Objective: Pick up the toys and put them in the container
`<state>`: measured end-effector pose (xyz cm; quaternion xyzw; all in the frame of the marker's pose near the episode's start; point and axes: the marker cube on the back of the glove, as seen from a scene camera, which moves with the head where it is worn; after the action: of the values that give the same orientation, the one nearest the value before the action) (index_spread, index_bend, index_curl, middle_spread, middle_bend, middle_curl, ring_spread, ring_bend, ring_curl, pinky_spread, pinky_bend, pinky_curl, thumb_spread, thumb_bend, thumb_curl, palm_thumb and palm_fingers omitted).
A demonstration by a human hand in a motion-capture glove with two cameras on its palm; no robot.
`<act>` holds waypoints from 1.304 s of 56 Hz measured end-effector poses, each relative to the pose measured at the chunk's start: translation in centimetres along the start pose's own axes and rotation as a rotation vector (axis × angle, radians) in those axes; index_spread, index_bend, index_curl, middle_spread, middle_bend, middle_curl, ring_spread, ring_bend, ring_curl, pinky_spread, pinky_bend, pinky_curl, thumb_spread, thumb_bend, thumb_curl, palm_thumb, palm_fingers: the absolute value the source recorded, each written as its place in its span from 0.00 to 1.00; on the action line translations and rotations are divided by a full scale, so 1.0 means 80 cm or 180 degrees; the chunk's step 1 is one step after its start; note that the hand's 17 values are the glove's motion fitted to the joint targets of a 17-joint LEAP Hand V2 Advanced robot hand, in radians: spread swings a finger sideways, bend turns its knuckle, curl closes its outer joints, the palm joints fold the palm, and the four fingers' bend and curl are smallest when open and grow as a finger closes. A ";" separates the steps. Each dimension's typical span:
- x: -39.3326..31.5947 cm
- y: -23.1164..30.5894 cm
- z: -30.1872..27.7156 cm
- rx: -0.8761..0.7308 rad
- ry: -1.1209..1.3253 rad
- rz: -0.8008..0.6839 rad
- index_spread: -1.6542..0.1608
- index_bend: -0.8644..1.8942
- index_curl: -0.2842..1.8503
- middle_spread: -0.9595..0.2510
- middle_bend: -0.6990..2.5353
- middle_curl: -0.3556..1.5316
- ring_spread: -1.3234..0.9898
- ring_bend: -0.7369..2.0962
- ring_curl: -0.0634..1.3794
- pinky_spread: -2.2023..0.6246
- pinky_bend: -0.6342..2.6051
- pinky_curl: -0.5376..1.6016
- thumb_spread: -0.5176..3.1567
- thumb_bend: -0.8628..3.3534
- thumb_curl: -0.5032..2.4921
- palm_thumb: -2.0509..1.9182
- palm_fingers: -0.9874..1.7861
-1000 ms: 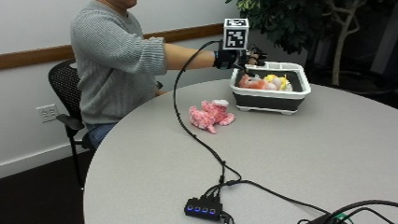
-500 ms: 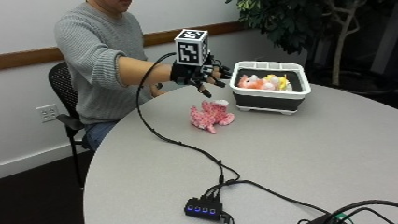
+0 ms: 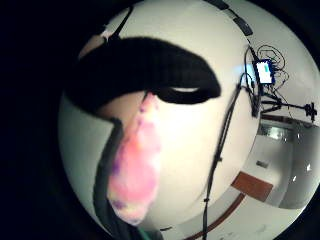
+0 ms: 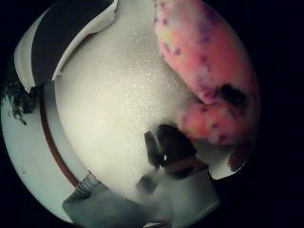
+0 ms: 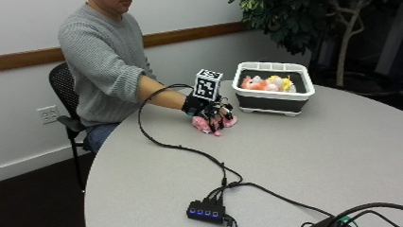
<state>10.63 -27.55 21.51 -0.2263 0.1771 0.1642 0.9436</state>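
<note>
A pink plush toy [image 5: 201, 125] lies on the round grey table [image 5: 327, 156], a short way in front of the container. My gloved right hand [image 5: 205, 108] sits on top of it, fingers [image 5: 218, 117] curled down around its body. Both palm views show the pink toy [image 3: 135, 175] [image 4: 204, 57] close to the palm and still on the tabletop, with a black finger [image 3: 145, 70] bent across one view. The white-rimmed, black-walled container [image 5: 274, 101] stands behind the hand and holds several toys [image 5: 267, 84] in orange, white and yellow.
A black cable [image 5: 182, 149] runs from the hand across the table to a small hub with blue lights [image 5: 205, 210] near the front edge. A potted plant [image 5: 296, 23] stands behind the container. A black chair [image 5: 63, 90] is at the person's side.
The hand has come back from above the container, moved toward the person and dropped onto the pink toy. The outside camera has also shifted.
</note>
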 end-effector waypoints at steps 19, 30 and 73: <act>0.015 -0.010 -0.017 0.0469 -0.0374 0.0096 0.70 0.36 0.16 0.58 0.42 0.42 0.40 0.71 0.45 0.66 0.58 0.41 0.50 0.24 0.32 0.64 0.61; 0.067 -0.030 -0.182 0.0994 -0.0676 0.0295 0.67 0.42 0.20 0.55 0.45 0.47 0.39 0.71 0.47 0.64 0.54 0.42 0.41 0.25 0.38 0.68 0.68; -0.246 -0.163 -0.325 0.0950 -0.0218 -0.0528 0.63 0.38 0.26 0.51 0.41 0.57 0.37 0.68 0.48 0.63 0.52 0.45 0.30 0.22 0.49 0.68 0.67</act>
<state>-8.46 -55.66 12.68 -0.0917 0.1481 0.0653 0.9825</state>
